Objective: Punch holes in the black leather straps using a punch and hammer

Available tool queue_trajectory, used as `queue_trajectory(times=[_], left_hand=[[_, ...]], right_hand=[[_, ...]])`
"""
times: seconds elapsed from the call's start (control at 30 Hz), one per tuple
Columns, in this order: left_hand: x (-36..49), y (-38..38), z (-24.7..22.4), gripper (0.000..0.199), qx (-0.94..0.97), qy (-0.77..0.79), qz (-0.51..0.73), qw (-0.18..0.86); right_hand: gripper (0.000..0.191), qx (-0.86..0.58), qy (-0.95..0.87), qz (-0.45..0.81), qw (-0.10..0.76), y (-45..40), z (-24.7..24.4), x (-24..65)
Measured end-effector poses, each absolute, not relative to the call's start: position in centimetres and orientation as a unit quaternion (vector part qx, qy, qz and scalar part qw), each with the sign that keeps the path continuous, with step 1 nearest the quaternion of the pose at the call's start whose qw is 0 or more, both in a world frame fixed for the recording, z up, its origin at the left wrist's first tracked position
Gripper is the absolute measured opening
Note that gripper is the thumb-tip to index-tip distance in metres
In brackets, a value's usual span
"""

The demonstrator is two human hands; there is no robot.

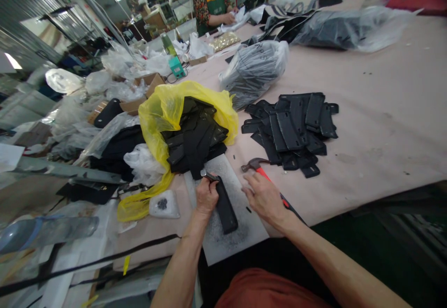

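Observation:
My left hand (206,197) is closed around a short metal punch (210,176), held at the upper end of a black strip-shaped piece (226,208). That piece lies on a pale, scuffed board (249,226) at the table's near edge. My right hand (263,201) is over the board's right edge, fingers apart. Alongside it lies a claw hammer (262,172) with a red and black handle, partly covered by the hand. A small dark bit (248,209) rests on the board near my right fingers.
Behind the board, a yellow plastic bag (162,108) spills black pieces. Stacked black pieces (288,124) lie to the right. A small bag of dark bits (163,204) sits left. Grey plastic-wrapped bundles (256,70) stand farther back. Across the table, another person (211,8) handles white material.

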State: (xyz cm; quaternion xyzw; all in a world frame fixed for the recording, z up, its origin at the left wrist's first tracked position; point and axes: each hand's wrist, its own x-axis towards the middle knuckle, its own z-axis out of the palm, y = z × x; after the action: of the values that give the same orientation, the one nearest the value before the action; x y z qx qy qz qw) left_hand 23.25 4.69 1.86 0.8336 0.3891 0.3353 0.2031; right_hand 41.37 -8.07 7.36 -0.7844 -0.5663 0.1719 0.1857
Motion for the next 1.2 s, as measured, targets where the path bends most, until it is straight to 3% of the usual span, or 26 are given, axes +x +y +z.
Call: queue_trajectory(times=[0.1, 0.23, 0.37, 0.47, 0.53, 0.67, 0.8, 0.87, 1.0, 1.07, 1.13, 1.2], left_hand=[[23.2, 4.7, 1.6, 0.018, 0.836, 0.387, 0.332, 0.201], [23.3, 4.8, 1.6, 0.016, 0.836, 0.393, 0.321, 0.208], [23.4, 4.7, 2.0, 0.015, 0.840, 0.386, 0.314, 0.217], [23.3, 4.6, 2.3, 0.014, 0.833, 0.387, 0.322, 0.230], [23.2, 4.5, 2.3, 0.014, 0.827, 0.393, 0.326, 0.236], [23.1, 4.5, 2.1, 0.013, 0.821, 0.396, 0.330, 0.245], [23.1, 4.5, 2.0, 0.012, 0.817, 0.398, 0.333, 0.251], [23.1, 4.5, 2.0, 0.012, 0.818, 0.394, 0.336, 0.253], [23.1, 4.4, 2.3, 0.013, 0.821, 0.384, 0.347, 0.241], [23.1, 4.4, 2.4, 0.013, 0.821, 0.383, 0.353, 0.236], [23.1, 4.4, 2.3, 0.013, 0.818, 0.384, 0.356, 0.239], [23.1, 4.4, 2.1, 0.012, 0.816, 0.386, 0.356, 0.243]], right_hand=[[0.037, -0.827, -0.529, 0.150, 0.118, -10.2, 6.3, 44.5], [0.018, -0.830, -0.511, 0.206, 0.090, -11.7, 5.2, 46.2], [0.008, -0.795, -0.378, 0.417, 0.225, -11.8, 5.1, 45.8], [0.015, -0.689, -0.217, 0.610, 0.326, -12.0, 5.6, 45.4], [0.021, -0.673, -0.161, 0.637, 0.341, -11.8, 6.9, 45.2], [0.035, -0.717, -0.280, 0.501, 0.395, -10.0, 14.2, 45.1], [0.036, -0.710, -0.448, 0.165, 0.517, -7.7, 23.0, 44.3], [0.033, -0.703, -0.499, 0.033, 0.505, -7.2, 24.1, 43.6], [0.035, -0.678, -0.689, 0.032, 0.254, -7.1, 21.8, 43.0], [0.031, -0.670, -0.717, 0.056, 0.185, -7.1, 21.6, 43.2], [0.029, -0.685, -0.684, 0.046, 0.246, -7.0, 22.7, 43.3], [0.027, -0.694, -0.614, 0.023, 0.375, -6.9, 23.9, 43.1]])
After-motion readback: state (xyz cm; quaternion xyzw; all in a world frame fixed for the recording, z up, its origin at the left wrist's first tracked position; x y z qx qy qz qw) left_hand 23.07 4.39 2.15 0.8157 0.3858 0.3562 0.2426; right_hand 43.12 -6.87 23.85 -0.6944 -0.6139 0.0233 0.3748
